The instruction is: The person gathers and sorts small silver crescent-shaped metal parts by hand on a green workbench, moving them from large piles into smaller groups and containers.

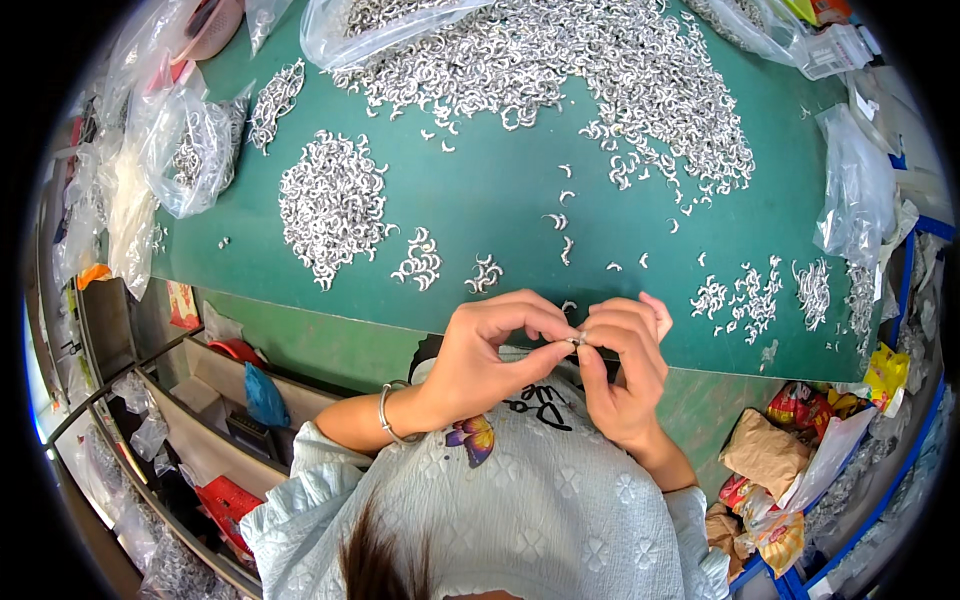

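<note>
My left hand (500, 345) and my right hand (622, 365) meet at the near edge of the green table. Both pinch a small silvery piece (577, 340) between thumb and fingertips; it is mostly hidden, so its exact shape cannot be made out. Just beyond my fingers, a short column of curved silvery metal pieces (556, 220) runs away from me. Left of that lie a tiny cluster (484, 273), a slightly larger one (418, 260) and a big round heap (332, 208) of similar crescent pieces.
A wide heap of crescent pieces (640, 80) covers the table's far side, beside an open plastic bag (385, 30). Several small piles (755, 298) sit at the right. Clear bags (190, 150) hang at the left; drawers (215, 400) and bags of packets (790, 440) flank me.
</note>
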`<state>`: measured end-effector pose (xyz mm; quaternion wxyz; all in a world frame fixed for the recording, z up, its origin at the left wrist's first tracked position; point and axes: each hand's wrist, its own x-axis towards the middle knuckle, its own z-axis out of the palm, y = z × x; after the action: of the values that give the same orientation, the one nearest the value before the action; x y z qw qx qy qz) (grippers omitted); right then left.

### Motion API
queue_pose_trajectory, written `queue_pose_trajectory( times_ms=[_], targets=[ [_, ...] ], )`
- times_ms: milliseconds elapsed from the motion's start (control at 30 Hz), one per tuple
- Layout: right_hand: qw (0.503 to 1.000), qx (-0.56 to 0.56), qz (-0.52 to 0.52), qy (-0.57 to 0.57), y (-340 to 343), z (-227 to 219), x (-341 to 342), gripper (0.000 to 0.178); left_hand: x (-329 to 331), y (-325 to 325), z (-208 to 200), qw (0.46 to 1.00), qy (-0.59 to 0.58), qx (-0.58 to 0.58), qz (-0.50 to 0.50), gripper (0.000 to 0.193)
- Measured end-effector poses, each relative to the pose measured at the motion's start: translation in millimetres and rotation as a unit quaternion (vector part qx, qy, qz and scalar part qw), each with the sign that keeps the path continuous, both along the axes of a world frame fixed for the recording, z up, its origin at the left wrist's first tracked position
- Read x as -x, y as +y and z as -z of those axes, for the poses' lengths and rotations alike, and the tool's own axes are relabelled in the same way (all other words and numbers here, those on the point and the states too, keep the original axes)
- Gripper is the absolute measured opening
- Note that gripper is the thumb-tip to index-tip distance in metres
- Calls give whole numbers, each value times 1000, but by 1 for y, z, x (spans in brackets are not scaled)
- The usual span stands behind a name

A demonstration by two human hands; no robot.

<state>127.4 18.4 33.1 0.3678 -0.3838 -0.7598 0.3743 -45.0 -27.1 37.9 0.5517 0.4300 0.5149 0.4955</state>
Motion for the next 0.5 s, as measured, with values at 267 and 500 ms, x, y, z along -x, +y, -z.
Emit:
queue_pose_trajectory(
  times_ms=[267, 500],
  targets=[
    [991, -46, -106, -65, 14, -6, -9, 8, 8, 3, -3, 998, 22, 12, 55, 12],
    [992, -14, -121, -16, 11, -1, -13, 8, 7, -2, -13, 993, 83, -27, 81, 14]
  ],
)
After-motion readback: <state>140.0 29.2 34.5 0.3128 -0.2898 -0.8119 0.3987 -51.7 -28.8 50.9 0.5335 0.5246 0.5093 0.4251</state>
